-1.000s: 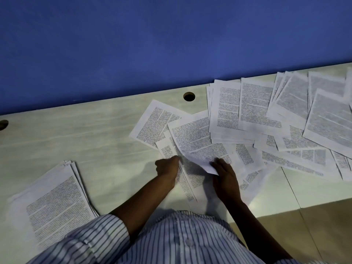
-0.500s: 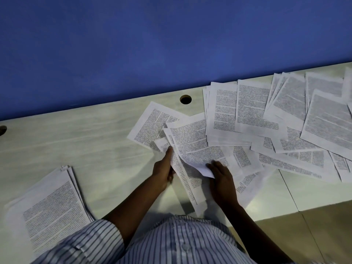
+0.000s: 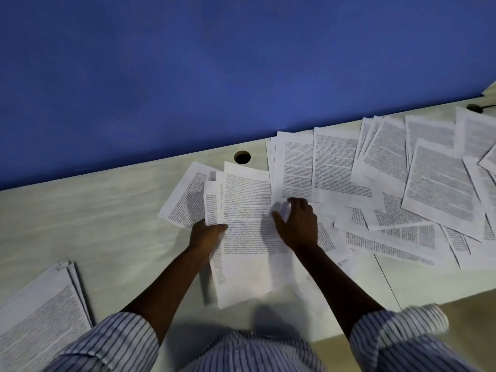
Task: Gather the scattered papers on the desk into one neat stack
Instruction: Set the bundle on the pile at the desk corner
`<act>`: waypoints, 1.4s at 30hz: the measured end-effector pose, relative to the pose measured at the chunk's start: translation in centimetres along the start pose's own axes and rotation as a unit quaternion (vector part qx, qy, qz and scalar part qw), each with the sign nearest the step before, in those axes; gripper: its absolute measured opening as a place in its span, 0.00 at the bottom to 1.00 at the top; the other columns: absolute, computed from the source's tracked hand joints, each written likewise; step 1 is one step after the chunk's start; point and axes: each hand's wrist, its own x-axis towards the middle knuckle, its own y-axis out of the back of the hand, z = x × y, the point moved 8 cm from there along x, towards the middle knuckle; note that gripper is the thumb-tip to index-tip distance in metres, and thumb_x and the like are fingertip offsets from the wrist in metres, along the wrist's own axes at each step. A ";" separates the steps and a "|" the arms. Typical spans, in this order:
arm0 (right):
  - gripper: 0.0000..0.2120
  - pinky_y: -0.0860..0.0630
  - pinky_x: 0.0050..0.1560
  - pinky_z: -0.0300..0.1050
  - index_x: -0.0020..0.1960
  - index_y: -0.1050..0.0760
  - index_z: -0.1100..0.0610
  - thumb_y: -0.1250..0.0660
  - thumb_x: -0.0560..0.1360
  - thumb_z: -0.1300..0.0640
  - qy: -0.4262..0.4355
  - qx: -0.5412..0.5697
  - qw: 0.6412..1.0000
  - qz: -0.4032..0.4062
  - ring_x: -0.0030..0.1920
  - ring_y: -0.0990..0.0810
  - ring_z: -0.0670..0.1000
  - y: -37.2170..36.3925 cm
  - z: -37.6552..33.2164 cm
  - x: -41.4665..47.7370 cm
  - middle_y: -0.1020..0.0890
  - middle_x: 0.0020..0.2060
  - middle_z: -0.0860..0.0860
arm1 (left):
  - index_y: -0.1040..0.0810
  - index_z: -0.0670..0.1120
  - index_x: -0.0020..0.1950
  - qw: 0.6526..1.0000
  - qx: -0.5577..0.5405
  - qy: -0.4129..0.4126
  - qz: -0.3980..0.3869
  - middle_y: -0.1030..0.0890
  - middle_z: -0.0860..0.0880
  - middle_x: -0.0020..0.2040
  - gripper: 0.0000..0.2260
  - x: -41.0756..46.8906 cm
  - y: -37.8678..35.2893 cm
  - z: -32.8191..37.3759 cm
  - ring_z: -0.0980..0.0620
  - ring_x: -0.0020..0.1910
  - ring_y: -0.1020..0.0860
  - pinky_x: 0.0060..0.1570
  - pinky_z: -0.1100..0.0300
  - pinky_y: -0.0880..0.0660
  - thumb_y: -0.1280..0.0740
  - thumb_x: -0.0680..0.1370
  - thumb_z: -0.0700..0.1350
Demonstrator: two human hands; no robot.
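Obs: left hand (image 3: pixel 208 234) pinches sheaf (image 3: pixel 247 237) by its edge; right hand (image 3: pixel 298 224) grip unclear (blurred). Likely light, floppy, slippery: take by edges.

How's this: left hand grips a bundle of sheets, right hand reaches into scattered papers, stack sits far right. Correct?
No: the head view shows the stack on the desk, near left. The left hand does grip the bundle; the right hand reaches into the papers.

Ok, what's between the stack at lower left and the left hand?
Only bare desk, in the head view; the left hand grips sheets well right of the stack.
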 end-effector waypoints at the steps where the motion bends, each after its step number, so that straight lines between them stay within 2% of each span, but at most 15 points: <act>1: 0.34 0.23 0.56 0.58 0.66 0.31 0.59 0.30 0.71 0.37 -0.024 -0.021 0.999 -0.025 0.60 0.24 0.60 -0.9 0.0 1.2 0.24 0.61 0.58 | 0.20 0.39 0.62 1.000 -0.013 0.006 -0.003 0.17 0.45 0.56 0.16 0.4 0.0 -0.5 0.47 0.49 0.19 0.54 0.56 0.23 0.28 0.74 0.33; 3: 0.44 0.29 0.63 0.62 0.71 0.38 0.61 0.31 0.68 0.34 -0.070 -0.069 0.991 -0.091 0.68 0.31 0.62 -2.8 -0.1 2.6 0.31 0.68 0.59 | 0.20 0.40 0.62 0.999 -0.031 0.029 -0.022 0.17 0.44 0.56 0.16 0.3 -0.3 -1.8 0.46 0.48 0.18 0.55 0.53 0.22 0.28 0.74 0.34; 6: 0.45 0.38 0.67 0.66 0.74 0.43 0.63 0.34 0.69 0.35 -0.091 -0.143 0.976 -0.140 0.73 0.40 0.63 -5.0 -0.4 3.1 0.38 0.73 0.62 | 0.20 0.44 0.62 0.999 0.016 0.025 -0.027 0.18 0.50 0.51 0.16 0.0 -0.3 -3.3 0.54 0.44 0.19 0.46 0.60 0.22 0.27 0.75 0.37; 11: 0.30 0.29 0.55 0.61 0.63 0.33 0.62 0.35 0.67 0.46 -0.089 -0.190 0.973 -0.096 0.59 0.29 0.61 -4.8 -0.4 4.0 0.27 0.59 0.60 | 0.18 0.48 0.57 0.998 -0.004 0.046 -0.043 0.15 0.52 0.48 0.14 0.1 -0.7 -5.1 0.50 0.48 0.17 0.50 0.53 0.20 0.25 0.73 0.38; 16: 0.17 0.24 0.46 0.55 0.59 0.31 0.63 0.37 0.71 0.60 -0.030 -0.167 0.983 -0.071 0.52 0.25 0.61 -3.6 -0.2 4.6 0.24 0.53 0.60 | 0.18 0.50 0.52 0.998 -0.003 0.048 -0.040 0.16 0.55 0.42 0.11 -0.2 -0.9 -5.1 0.51 0.44 0.17 0.43 0.56 0.22 0.25 0.73 0.37; 19: 0.12 0.28 0.39 0.49 0.56 0.28 0.63 0.37 0.73 0.62 -0.001 -0.121 0.992 -0.040 0.48 0.21 0.62 -2.2 0.1 5.0 0.21 0.49 0.59 | 0.19 0.50 0.51 0.998 -0.002 0.045 -0.036 0.17 0.55 0.43 0.11 -0.3 -0.9 -4.8 0.54 0.43 0.18 0.39 0.60 0.22 0.26 0.74 0.36; 21: 0.09 0.27 0.40 0.49 0.53 0.26 0.61 0.38 0.74 0.62 -0.021 -0.087 0.996 -0.017 0.46 0.19 0.62 -1.0 1.0 5.3 0.19 0.47 0.58 | 0.19 0.49 0.53 0.998 -0.014 0.043 -0.035 0.17 0.53 0.46 0.12 -0.4 -0.9 -4.5 0.54 0.44 0.18 0.38 0.63 0.23 0.27 0.74 0.35; 23: 0.08 0.24 0.43 0.49 0.51 0.24 0.60 0.39 0.74 0.62 -0.030 -0.059 0.998 -0.006 0.45 0.18 0.61 -0.1 1.6 5.1 0.17 0.44 0.57 | 0.19 0.48 0.54 0.997 -0.044 0.050 -0.042 0.16 0.50 0.51 0.12 -0.5 -1.0 -4.6 0.50 0.48 0.17 0.43 0.59 0.21 0.27 0.74 0.34; 26: 0.05 0.23 0.38 0.48 0.48 0.23 0.58 0.36 0.73 0.62 0.021 -0.052 0.998 -0.004 0.40 0.17 0.60 -0.4 0.6 2.2 0.17 0.40 0.55 | 0.18 0.47 0.55 0.992 -0.094 0.066 -0.060 0.15 0.45 0.54 0.11 -0.5 -1.2 -4.8 0.44 0.53 0.16 0.54 0.49 0.20 0.28 0.76 0.36; 28: 0.04 0.24 0.33 0.45 0.46 0.22 0.57 0.33 0.71 0.61 0.065 -0.045 0.997 0.002 0.36 0.17 0.57 -1.2 -0.5 -1.1 0.17 0.38 0.53 | 0.19 0.45 0.59 0.986 -0.132 0.079 -0.056 0.15 0.45 0.55 0.12 -0.6 -1.4 -4.8 0.44 0.54 0.16 0.57 0.48 0.21 0.28 0.76 0.39; 32: 0.11 0.21 0.37 0.44 0.51 0.18 0.58 0.27 0.69 0.62 0.118 0.024 0.993 0.009 0.38 0.16 0.54 -2.4 -2.3 -7.8 0.15 0.40 0.53 | 0.20 0.50 0.58 0.986 -0.144 0.070 -0.054 0.14 0.48 0.51 0.12 -1.8 -2.4 -4.2 0.47 0.50 0.16 0.47 0.56 0.20 0.28 0.76 0.50; 34: 0.11 0.20 0.41 0.45 0.54 0.19 0.58 0.32 0.72 0.60 0.143 0.070 0.987 -0.007 0.40 0.16 0.54 -3.2 -3.4 -10.6 0.15 0.42 0.53 | 0.22 0.54 0.55 0.993 -0.091 0.049 -0.059 0.16 0.52 0.49 0.10 -2.7 -2.8 -4.0 0.52 0.48 0.17 0.43 0.60 0.22 0.27 0.76 0.52; 37: 0.15 0.21 0.43 0.47 0.53 0.19 0.56 0.42 0.81 0.50 0.212 0.121 0.965 -0.091 0.43 0.19 0.51 -4.2 -5.5 -13.6 0.16 0.44 0.51 | 0.20 0.47 0.61 0.998 -0.030 0.012 -0.050 0.17 0.48 0.57 0.16 -3.0 -2.4 -4.4 0.51 0.52 0.18 0.50 0.59 0.22 0.25 0.74 0.43; 39: 0.22 0.23 0.50 0.48 0.53 0.19 0.56 0.44 0.82 0.41 0.210 0.157 0.954 -0.145 0.48 0.19 0.49 -3.9 -5.8 -13.7 0.16 0.47 0.50 | 0.21 0.43 0.65 0.999 0.007 0.007 -0.040 0.19 0.47 0.61 0.19 -2.5 -1.6 -4.8 0.48 0.56 0.19 0.57 0.55 0.23 0.26 0.74 0.37; 42: 0.19 0.23 0.55 0.46 0.53 0.20 0.57 0.37 0.79 0.42 0.139 0.232 0.958 -0.098 0.51 0.20 0.49 -1.7 -3.5 -12.2 0.18 0.49 0.52 | 0.22 0.43 0.66 0.999 -0.003 0.012 -0.050 0.19 0.48 0.62 0.22 -1.9 0.0 -5.0 0.46 0.58 0.20 0.62 0.51 0.25 0.26 0.73 0.34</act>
